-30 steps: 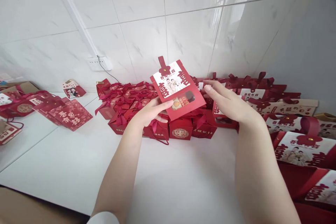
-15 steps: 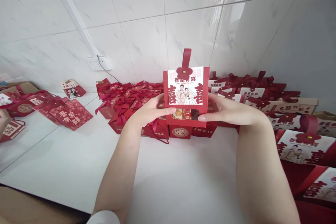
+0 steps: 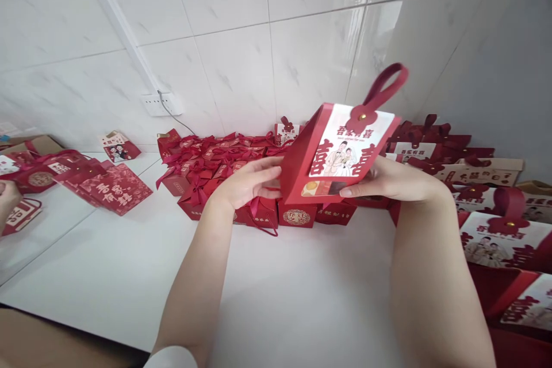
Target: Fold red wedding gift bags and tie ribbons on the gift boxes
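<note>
My right hand (image 3: 383, 178) grips a red gift box (image 3: 302, 155) by its right side, thumb on the lower front. The box has a white front card with a cartoon wedding couple, a flower clasp and a loop handle on top, and a small window below showing packed contents. It is held in the air, turned so its sloping left side shows. My left hand (image 3: 252, 181) is open beside that side, fingers spread; whether the fingertips touch it I cannot tell. Behind and below stand red boxes with ribbons (image 3: 215, 169).
Rows of similar wedding boxes (image 3: 491, 241) line the right side. Flat red gift bags (image 3: 123, 187) lie at the left on the white table (image 3: 112, 270). Another person's hand (image 3: 7, 201) shows at the left edge. A wall socket (image 3: 161, 104) with a cable is behind.
The gift box has moved right and turned, so its left side now shows. My left hand has come off its front and opened; my right hand keeps hold.
</note>
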Motion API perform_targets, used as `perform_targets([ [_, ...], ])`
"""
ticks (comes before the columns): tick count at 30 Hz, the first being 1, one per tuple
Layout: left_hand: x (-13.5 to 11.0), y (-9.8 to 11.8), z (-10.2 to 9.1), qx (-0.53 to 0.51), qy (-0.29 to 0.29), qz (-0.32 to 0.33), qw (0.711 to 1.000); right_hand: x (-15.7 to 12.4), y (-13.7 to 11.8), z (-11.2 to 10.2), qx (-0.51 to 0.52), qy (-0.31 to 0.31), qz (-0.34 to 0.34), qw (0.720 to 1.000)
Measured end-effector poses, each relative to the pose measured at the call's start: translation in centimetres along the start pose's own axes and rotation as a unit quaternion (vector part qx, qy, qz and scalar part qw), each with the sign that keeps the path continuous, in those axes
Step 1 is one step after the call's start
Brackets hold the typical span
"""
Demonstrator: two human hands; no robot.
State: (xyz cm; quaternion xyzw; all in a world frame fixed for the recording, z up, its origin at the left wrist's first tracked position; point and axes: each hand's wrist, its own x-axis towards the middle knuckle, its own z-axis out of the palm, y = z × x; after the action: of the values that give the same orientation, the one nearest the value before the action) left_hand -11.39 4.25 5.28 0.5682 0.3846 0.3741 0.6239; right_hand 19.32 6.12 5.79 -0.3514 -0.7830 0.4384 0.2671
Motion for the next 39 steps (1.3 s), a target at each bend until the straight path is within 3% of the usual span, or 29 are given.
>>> perform_targets([
  [3, 0.2, -0.6, 0.7, 0.044, -0.046, -0.072, 0.995, 0.0, 0.5, -0.1, 0.016, -0.06, -0.001, 0.998],
  [5, 0.3, -0.8, 1.1, 0.049, -0.042, -0.083, 0.994, 0.1, 0.5, 0.0, 0.03, -0.073, -0.001, 0.997],
  [12, -0.9, 0.9, 2.3, 0.001, 0.008, -0.021, 1.0, 0.2, 0.5, 0.3, 0.102, -0.058, 0.027, 0.993],
  [14, -1.8, 1.8, 3.2, -0.016, 0.013, 0.02, 1.0, 0.3, 0.7, 0.5, 0.121, -0.011, -0.029, 0.992],
  [17, -2.9, 3.0, 4.3, -0.025, 0.012, 0.083, 0.996, 0.7, 0.5, 1.0, 0.172, 0.118, -0.103, 0.973],
  [20, -3.2, 3.6, 4.6, -0.009, 0.021, 0.105, 0.994, 1.2, -0.3, 1.9, 0.226, 0.191, -0.105, 0.949],
  [24, -2.7, 3.4, 4.0, -0.002, 0.071, 0.102, 0.992, 1.6, -1.5, 2.8, 0.216, 0.136, -0.052, 0.965],
  [28, -2.4, 3.2, 3.5, 0.009, 0.065, 0.075, 0.995, 1.7, -2.0, 3.1, 0.186, 0.111, -0.026, 0.976],
  [35, -2.7, 3.3, 3.7, 0.006, 0.063, 0.041, 0.997, 1.3, -1.9, 2.6, 0.167, 0.058, -0.01, 0.984],
  [39, -2.5, 3.2, 3.8, 0.002, 0.085, 0.037, 0.996, 0.9, -2.0, 2.4, 0.126, 0.064, -0.031, 0.989],
])
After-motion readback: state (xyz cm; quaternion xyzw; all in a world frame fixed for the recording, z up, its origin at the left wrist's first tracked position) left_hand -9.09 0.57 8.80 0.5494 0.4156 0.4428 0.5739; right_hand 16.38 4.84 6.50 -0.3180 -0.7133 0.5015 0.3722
